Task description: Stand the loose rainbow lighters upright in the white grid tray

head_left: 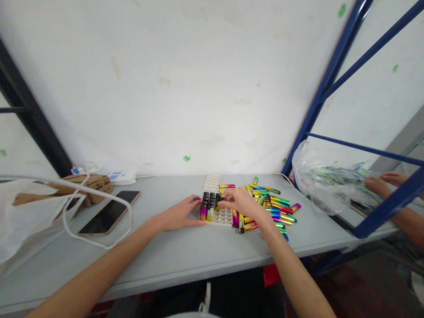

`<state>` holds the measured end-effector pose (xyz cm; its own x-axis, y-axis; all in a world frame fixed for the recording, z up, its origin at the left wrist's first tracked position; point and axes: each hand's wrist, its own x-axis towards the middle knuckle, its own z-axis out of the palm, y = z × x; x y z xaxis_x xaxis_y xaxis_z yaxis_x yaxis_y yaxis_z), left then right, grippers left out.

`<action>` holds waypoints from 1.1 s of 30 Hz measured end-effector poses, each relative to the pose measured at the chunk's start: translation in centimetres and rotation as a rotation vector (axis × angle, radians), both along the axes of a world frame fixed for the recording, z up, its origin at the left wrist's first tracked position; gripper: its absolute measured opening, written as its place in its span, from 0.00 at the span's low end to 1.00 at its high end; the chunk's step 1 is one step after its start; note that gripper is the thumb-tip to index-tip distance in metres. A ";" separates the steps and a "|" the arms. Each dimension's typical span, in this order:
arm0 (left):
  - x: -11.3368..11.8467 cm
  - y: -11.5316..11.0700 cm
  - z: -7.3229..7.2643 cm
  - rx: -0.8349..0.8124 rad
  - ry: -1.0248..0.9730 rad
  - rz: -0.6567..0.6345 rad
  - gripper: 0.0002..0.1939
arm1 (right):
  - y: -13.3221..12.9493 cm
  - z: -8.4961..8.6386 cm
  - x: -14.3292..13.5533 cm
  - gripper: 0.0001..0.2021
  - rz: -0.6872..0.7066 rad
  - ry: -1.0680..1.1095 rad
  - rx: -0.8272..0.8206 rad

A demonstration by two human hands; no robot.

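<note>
A white tray with rows of round holes lies on the table in front of me. Upright lighters with black tops and shiny coloured bodies fill its left rows. At the tray's left side rests my left hand, thumb and fingers spread, close against the lighters. Over the middle of the tray my right hand is pinched around a lighter, partly hidden by the fingers. Beneath and beyond the right wrist, a heap of loose lighters in many metallic colours spreads to the right.
Behind sits a second white tray. On the left are a phone, a white cable, a cardboard box and white bags. A blue frame and plastic bag stand right, beside another person's hands.
</note>
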<state>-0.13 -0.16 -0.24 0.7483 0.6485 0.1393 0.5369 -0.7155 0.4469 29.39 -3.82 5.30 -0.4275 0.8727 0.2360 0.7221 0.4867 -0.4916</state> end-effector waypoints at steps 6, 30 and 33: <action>0.0 0.0 0.0 -0.016 0.000 0.002 0.38 | 0.5 -0.6 -1.2 0.14 -0.049 -0.090 0.057; 0.6 -0.5 -0.1 0.063 0.008 0.046 0.36 | 10.9 -2.9 3.0 0.08 -0.171 -0.208 0.066; 0.6 -0.4 -0.3 0.058 0.015 0.046 0.36 | 10.1 -3.4 3.8 0.06 -0.188 -0.194 0.071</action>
